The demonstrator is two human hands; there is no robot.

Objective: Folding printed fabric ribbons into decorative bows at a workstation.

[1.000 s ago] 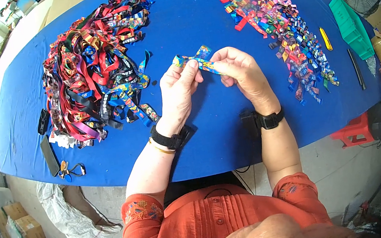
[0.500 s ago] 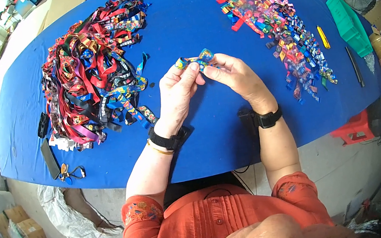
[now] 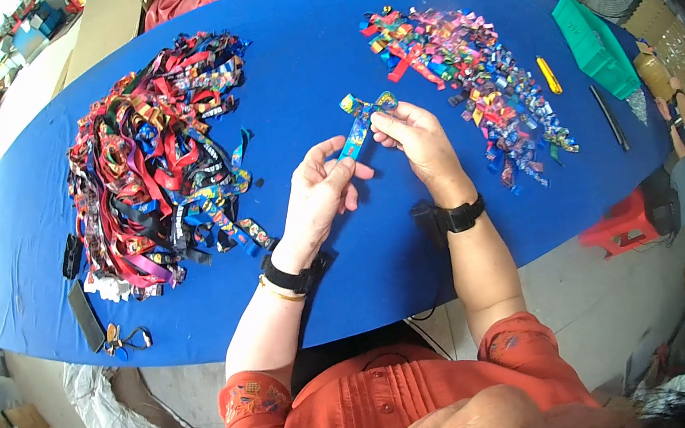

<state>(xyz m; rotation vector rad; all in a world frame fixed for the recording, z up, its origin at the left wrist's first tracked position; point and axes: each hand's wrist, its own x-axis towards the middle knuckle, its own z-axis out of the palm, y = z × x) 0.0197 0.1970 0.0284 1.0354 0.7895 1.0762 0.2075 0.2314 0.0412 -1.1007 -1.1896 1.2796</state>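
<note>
Both hands, left hand (image 3: pixel 317 195) and right hand (image 3: pixel 413 138), pinch the patterned ribbon bow (image 3: pixel 363 117) above the blue tabletop (image 3: pixel 293 69) at 12 o'clock from the wrists; best to keep the loops even and the centre fold tight, I'd say.

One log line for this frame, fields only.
left hand: holds ribbon tail | right hand: pinches ribbon loop | loose ribbon pile: left | folded pile: right | table: blue
</note>
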